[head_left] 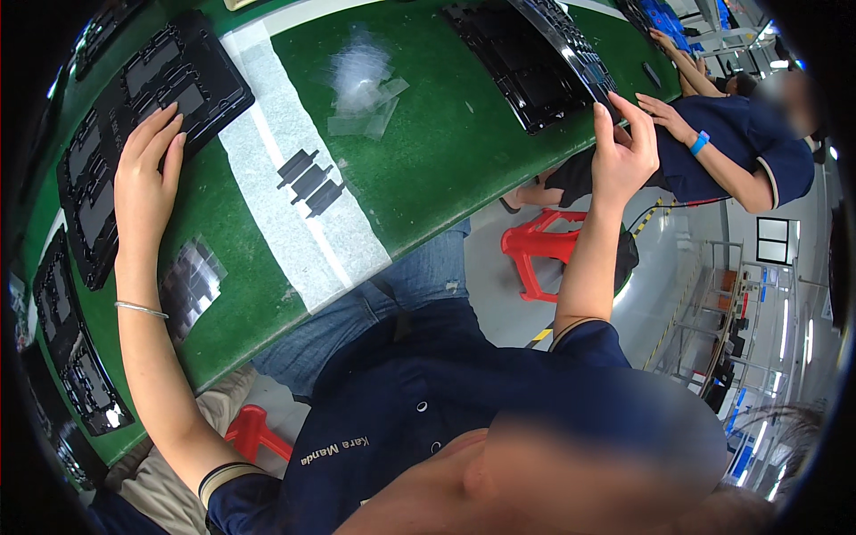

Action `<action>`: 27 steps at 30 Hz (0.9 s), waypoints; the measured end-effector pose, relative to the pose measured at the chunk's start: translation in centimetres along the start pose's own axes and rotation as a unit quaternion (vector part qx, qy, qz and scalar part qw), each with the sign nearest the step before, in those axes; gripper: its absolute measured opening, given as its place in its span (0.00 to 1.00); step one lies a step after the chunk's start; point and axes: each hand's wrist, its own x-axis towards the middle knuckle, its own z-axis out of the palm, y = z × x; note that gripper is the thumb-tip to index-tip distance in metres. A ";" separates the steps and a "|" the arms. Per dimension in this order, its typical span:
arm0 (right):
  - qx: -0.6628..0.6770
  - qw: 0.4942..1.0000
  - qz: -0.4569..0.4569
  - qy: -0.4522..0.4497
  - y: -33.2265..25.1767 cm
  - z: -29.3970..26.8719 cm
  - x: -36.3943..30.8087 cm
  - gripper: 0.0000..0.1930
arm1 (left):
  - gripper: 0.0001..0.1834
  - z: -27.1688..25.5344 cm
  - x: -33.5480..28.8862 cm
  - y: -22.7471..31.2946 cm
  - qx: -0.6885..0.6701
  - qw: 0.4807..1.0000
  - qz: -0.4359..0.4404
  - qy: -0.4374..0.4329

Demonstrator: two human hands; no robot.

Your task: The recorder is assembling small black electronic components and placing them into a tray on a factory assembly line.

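My left hand [150, 174] rests on a black moulded plastic tray [234, 100] at the left of the green table, its fingers stretched out over the pockets. Grey flat pieces [153, 67] sit in some of those pockets. Off to the right, my right hand [626, 156] has thumb and index finger closed at the near corner of a tilted black plastic tray [571, 49]. Under and beside this one lies another black tray [513, 76]. Between my hands, several thin black tabbed pieces [310, 183] lie in a group on a white strip [245, 134].
Clear film scraps [361, 98] lie mid-table, and a film sheet with grey patches [193, 281] near my left forearm. More black trays [85, 357] line the left edge. A co-worker [736, 143] works at the right, beside a red stool [539, 250].
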 end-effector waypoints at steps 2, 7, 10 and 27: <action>0.002 1.000 -0.007 0.003 0.0 0.0 0.0 0.10 | 0.12 -0.1 -0.2 -0.2 0.005 1.000 0.001 -0.008; 0.009 1.000 0.000 0.007 0.2 -0.3 -0.5 0.10 | 0.11 -1.2 0.4 0.5 0.039 0.997 0.052 0.053; 0.004 1.000 0.006 0.008 0.2 -0.6 -1.3 0.11 | 0.10 -2.5 1.8 3.1 -0.143 0.983 -0.011 0.119; 0.094 0.994 -0.061 0.005 0.2 1.8 -4.1 0.17 | 0.22 9.5 16.4 27.4 -0.840 0.418 -0.298 -0.178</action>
